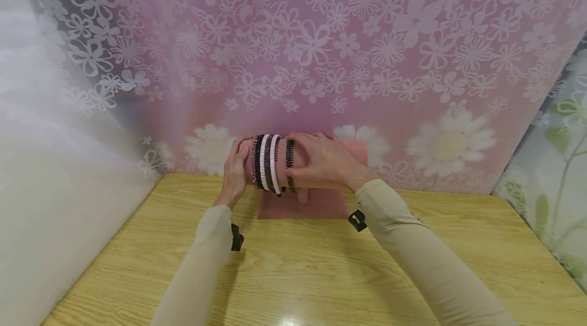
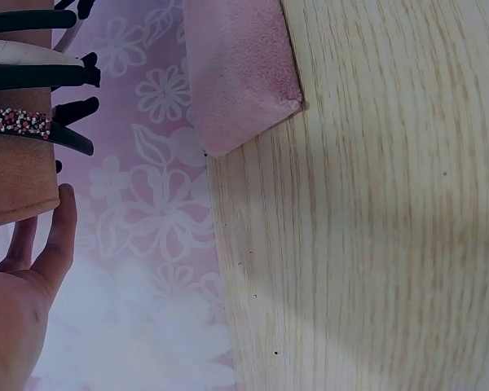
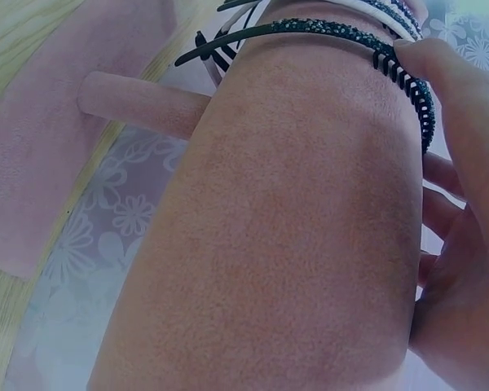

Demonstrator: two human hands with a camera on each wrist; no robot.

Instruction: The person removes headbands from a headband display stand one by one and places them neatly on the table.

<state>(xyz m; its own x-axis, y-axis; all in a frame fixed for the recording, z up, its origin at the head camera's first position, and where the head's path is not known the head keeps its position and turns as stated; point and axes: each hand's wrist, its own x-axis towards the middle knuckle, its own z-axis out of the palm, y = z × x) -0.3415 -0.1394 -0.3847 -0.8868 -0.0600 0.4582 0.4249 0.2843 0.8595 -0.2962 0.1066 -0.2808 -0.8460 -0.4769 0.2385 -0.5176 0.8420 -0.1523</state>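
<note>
A padded pink headband stand has a horizontal roll on a short post and flat base. Several headbands, black, white, glittery and beaded, sit side by side round its left half. My left hand holds the roll's left end; in the left wrist view its fingers touch the end's edge, beside the red-and-white beaded headband. My right hand reaches over the roll, pinching a dark sparkly toothed headband apart from the group. Its thumb is on the band; the other fingertips are partly hidden behind the roll.
The stand is on a wood-grain table, close to its back edge. A pink floral curtain hangs right behind, with a white sheet at left and a leafy curtain at right.
</note>
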